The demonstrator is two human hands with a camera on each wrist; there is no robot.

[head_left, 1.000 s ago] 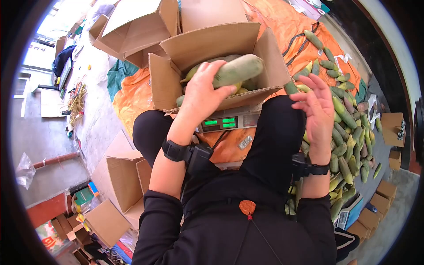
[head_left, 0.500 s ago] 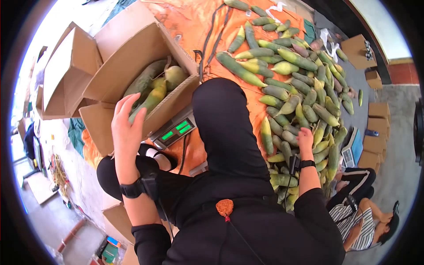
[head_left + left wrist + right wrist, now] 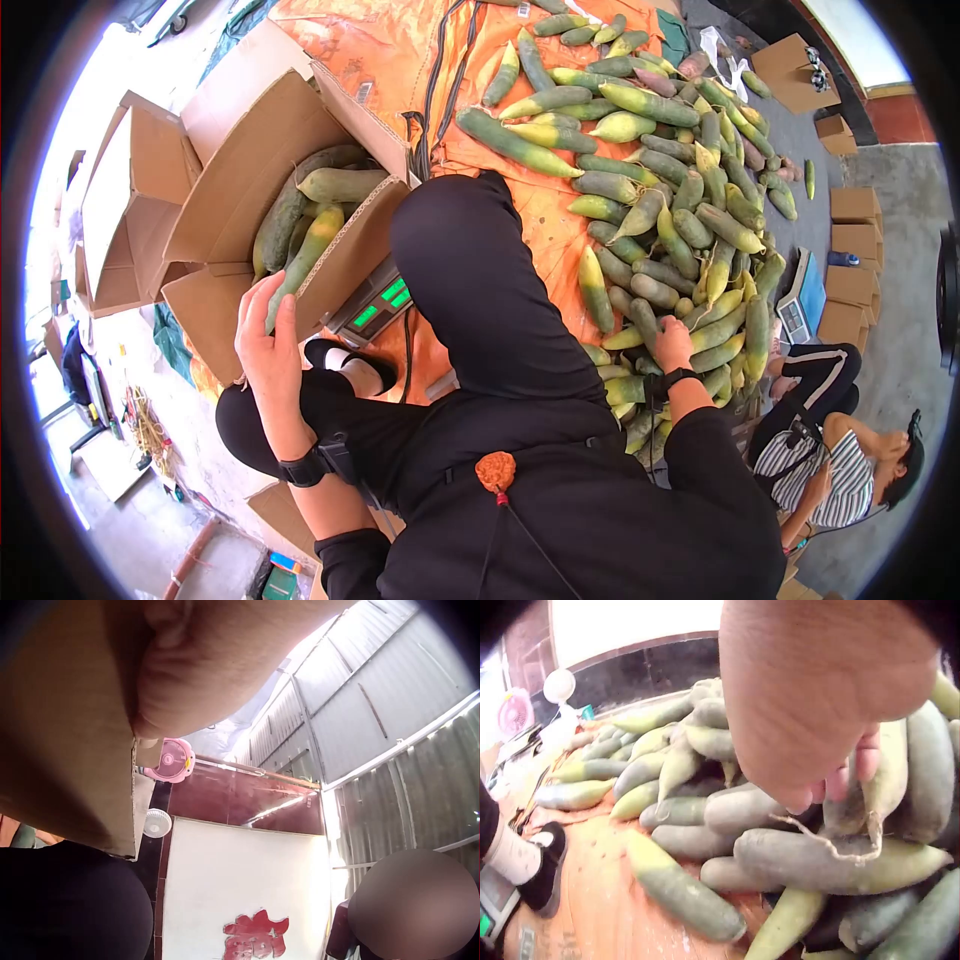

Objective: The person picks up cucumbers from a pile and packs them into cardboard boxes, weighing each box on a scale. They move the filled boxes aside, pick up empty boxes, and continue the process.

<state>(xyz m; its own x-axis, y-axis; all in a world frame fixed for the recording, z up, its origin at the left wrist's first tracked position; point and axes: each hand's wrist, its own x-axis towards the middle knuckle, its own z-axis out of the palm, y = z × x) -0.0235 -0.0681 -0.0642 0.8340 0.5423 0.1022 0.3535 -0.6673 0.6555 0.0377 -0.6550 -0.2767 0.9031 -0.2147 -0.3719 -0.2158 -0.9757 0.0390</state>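
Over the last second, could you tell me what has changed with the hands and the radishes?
The left hand let go of the radish it held over the cardboard box and now rests on the box's front wall. The right hand dropped from mid-air onto the radish pile. The box stays on the scale.

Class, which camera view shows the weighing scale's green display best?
The head view: the scale sits under the cardboard box with its green digits lit and facing the camera. The right wrist view catches only a corner at the bottom left edge. The left wrist view shows none of it.
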